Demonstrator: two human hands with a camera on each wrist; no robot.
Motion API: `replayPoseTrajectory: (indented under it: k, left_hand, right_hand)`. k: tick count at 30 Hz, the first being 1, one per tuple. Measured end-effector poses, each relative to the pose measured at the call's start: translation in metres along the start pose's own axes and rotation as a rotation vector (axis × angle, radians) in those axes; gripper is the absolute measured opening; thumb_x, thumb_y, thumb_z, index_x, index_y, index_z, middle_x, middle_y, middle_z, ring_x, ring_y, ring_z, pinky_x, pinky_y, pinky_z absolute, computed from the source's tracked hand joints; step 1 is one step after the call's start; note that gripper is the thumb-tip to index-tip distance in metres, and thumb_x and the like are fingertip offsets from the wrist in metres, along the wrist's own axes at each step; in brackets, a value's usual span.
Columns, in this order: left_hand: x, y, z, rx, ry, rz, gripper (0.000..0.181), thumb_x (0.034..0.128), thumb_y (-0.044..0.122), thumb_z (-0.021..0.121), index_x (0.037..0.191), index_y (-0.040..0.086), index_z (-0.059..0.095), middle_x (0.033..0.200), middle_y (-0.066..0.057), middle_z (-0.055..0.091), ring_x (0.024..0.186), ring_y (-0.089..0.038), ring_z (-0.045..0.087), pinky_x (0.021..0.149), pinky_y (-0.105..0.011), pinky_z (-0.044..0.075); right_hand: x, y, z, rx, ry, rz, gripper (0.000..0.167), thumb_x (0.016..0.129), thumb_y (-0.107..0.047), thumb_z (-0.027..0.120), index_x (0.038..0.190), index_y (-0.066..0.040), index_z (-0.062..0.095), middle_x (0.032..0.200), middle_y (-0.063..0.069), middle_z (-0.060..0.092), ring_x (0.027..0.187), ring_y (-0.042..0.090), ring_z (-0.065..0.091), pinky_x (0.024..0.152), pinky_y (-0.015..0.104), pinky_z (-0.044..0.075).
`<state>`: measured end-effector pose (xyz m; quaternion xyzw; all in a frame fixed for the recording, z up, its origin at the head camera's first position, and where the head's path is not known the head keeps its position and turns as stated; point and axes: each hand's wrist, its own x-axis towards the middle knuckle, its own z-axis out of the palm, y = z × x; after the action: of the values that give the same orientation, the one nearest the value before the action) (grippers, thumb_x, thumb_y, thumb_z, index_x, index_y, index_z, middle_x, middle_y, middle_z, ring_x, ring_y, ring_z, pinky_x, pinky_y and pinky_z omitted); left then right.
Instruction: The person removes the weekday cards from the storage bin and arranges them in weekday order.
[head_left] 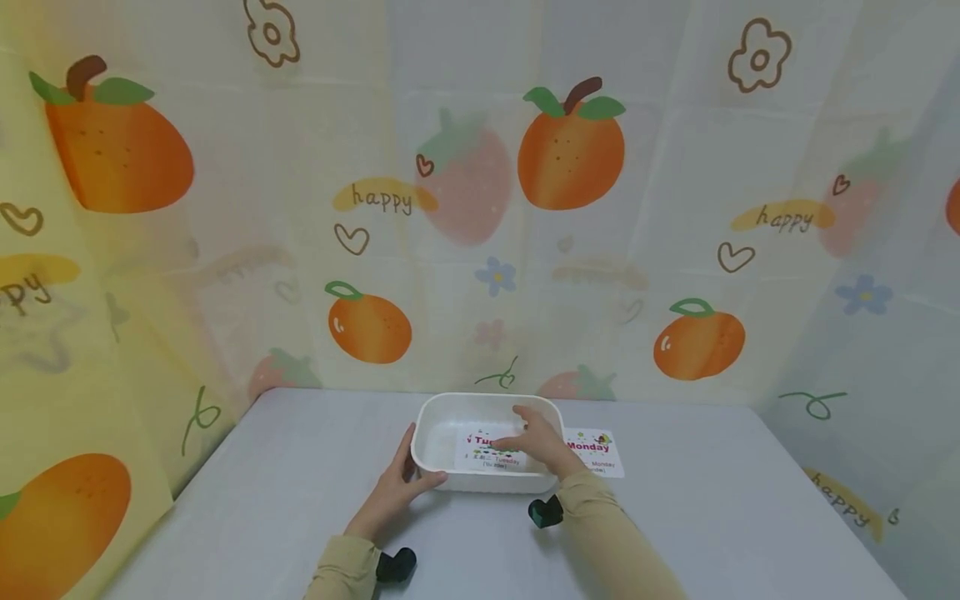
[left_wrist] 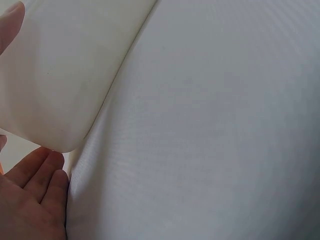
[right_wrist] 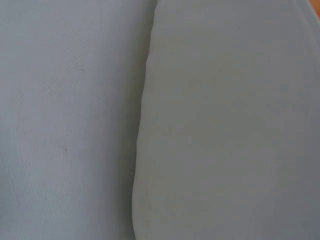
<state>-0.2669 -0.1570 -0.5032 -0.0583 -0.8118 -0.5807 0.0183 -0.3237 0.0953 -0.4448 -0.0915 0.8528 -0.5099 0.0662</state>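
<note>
A white rectangular plastic bin (head_left: 480, 482) stands on the table, with a "Tuesday" card (head_left: 480, 461) lying inside it. My left hand (head_left: 393, 492) holds the bin's near left corner, thumb at the front rim and fingers along the left side. In the left wrist view, its fingers (left_wrist: 42, 175) touch the bin's corner (left_wrist: 65, 135). Over the bin's right side reaches my right hand (head_left: 542, 442), thumb and forefinger spread apart above the "Tuesday" card and partly covering it. The right wrist view shows the bin's wall (right_wrist: 225, 125), without the hand.
A "Monday" card (head_left: 600, 458) lies on the table just right of the bin, its left part hidden. The white-covered table (head_left: 675, 517) extends around the bin. Behind hangs a fruit-printed curtain (head_left: 637, 292). Black wrist devices (head_left: 396, 566) sit below both hands.
</note>
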Motion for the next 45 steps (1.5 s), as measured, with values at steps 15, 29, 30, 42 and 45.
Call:
replayPoseTrajectory:
  k: [15, 29, 30, 42, 45]
  left_hand:
    - [-0.003, 0.003, 0.001, -0.004, 0.007, -0.009, 0.106, 0.0723, 0.040, 0.078, 0.150, 0.019, 0.009, 0.152, -0.010, 0.015, 0.136, -0.033, 0.018, 0.108, -0.051, 0.018]
    - [-0.001, -0.001, 0.001, 0.006, 0.007, -0.001, 0.105, 0.0730, 0.040, 0.077, 0.150, 0.018, 0.010, 0.153, -0.009, 0.014, 0.137, -0.032, 0.017, 0.108, -0.051, 0.016]
    - [-0.001, -0.001, 0.001, 0.005, 0.008, 0.002, 0.105, 0.0732, 0.040, 0.077, 0.150, 0.018, 0.010, 0.153, -0.009, 0.014, 0.137, -0.032, 0.017, 0.108, -0.051, 0.017]
    - [-0.003, 0.002, 0.000, 0.013, -0.002, 0.004, 0.103, 0.0749, 0.039, 0.076, 0.150, 0.021, 0.008, 0.153, -0.009, 0.014, 0.136, -0.032, 0.018, 0.108, -0.050, 0.019]
    - [-0.003, 0.003, 0.000, 0.017, 0.002, -0.008, 0.104, 0.0741, 0.040, 0.076, 0.150, 0.021, 0.008, 0.153, -0.009, 0.014, 0.136, -0.032, 0.018, 0.108, -0.050, 0.019]
  right_hand:
    - [0.005, 0.008, 0.005, -0.066, 0.013, 0.074, 0.091, 0.065, -0.018, 0.085, 0.135, 0.010, 0.034, 0.138, 0.027, 0.036, 0.127, 0.042, 0.030, 0.105, 0.052, 0.026]
    - [0.006, 0.007, 0.005, -0.189, -0.012, 0.120, 0.094, 0.062, -0.020, 0.086, 0.133, 0.013, 0.036, 0.134, 0.029, 0.040, 0.125, 0.042, 0.034, 0.106, 0.049, 0.025]
    - [0.006, 0.006, 0.004, -0.208, -0.016, 0.124, 0.095, 0.061, -0.021, 0.087, 0.133, 0.013, 0.036, 0.135, 0.029, 0.039, 0.125, 0.042, 0.034, 0.107, 0.049, 0.024]
    - [0.005, 0.004, 0.007, -0.324, -0.003, 0.139, 0.096, 0.056, -0.022, 0.089, 0.132, 0.010, 0.040, 0.133, 0.026, 0.041, 0.123, 0.040, 0.035, 0.107, 0.049, 0.023]
    - [0.006, 0.006, 0.008, -0.332, 0.007, 0.156, 0.097, 0.056, -0.022, 0.090, 0.133, 0.010, 0.039, 0.134, 0.026, 0.038, 0.124, 0.040, 0.033, 0.108, 0.049, 0.022]
